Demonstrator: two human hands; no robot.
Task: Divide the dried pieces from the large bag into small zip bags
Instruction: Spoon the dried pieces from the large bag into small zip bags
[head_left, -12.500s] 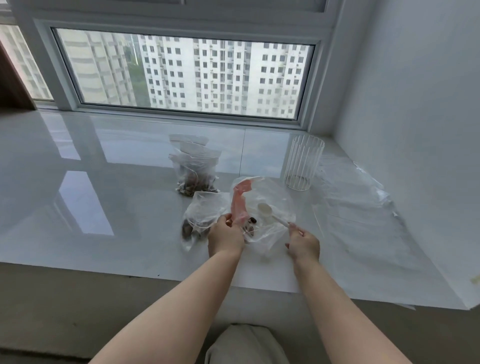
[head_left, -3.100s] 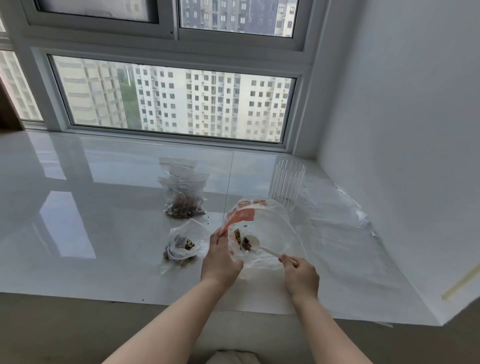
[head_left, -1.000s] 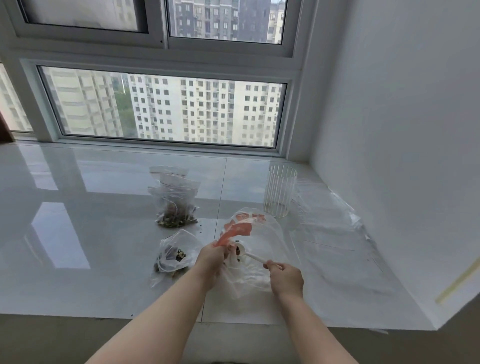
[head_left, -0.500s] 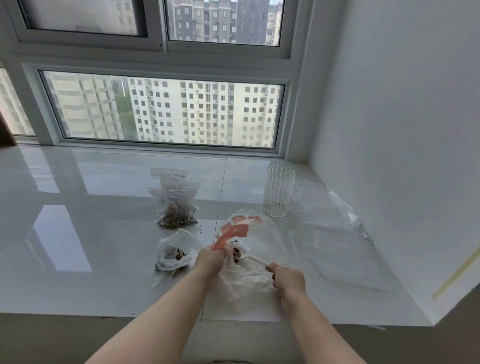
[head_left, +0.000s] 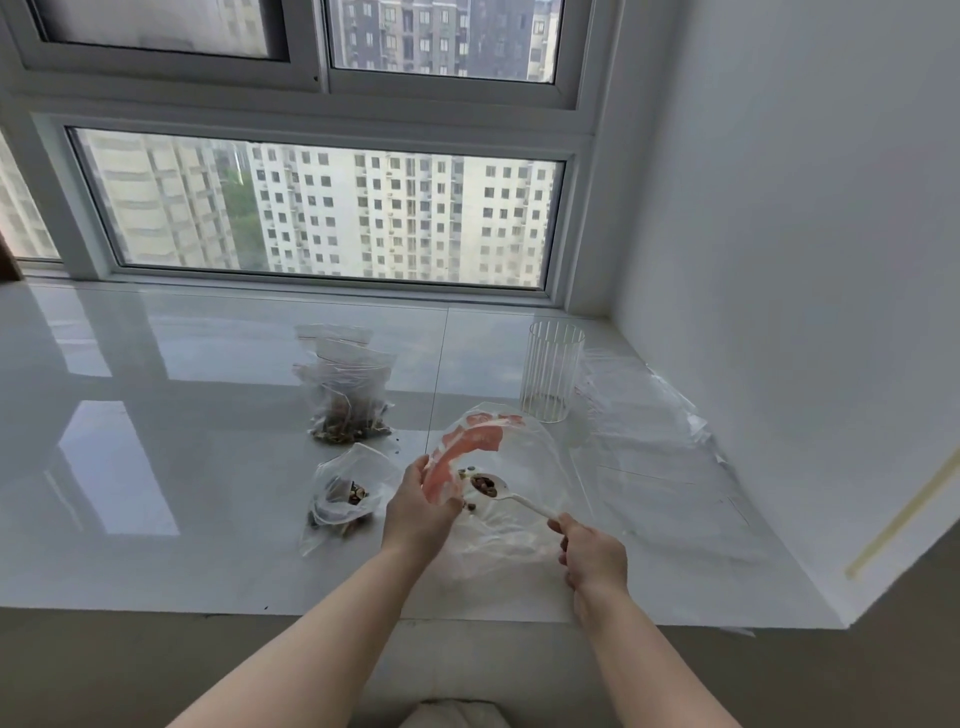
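- Two hands at the large bag (head_left: 524, 467) on the surface (head_left: 156, 415).
- Left hand (head_left: 418, 506): grip pinching the bag's rim.
- Right hand (head_left: 592, 553): grip grasping spoon (head_left: 506, 493) loaded with dried pieces (head_left: 483, 484).
- Small bag (head_left: 345, 496) just left.

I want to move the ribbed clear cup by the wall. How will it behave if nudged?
The cup stands upright, tall and narrow, so it would probably tip rather than slide. It looks empty, so likely light. On the glossy sill it may skid or roll.

Both hands' (head_left: 421, 506) (head_left: 592, 558) grip closed
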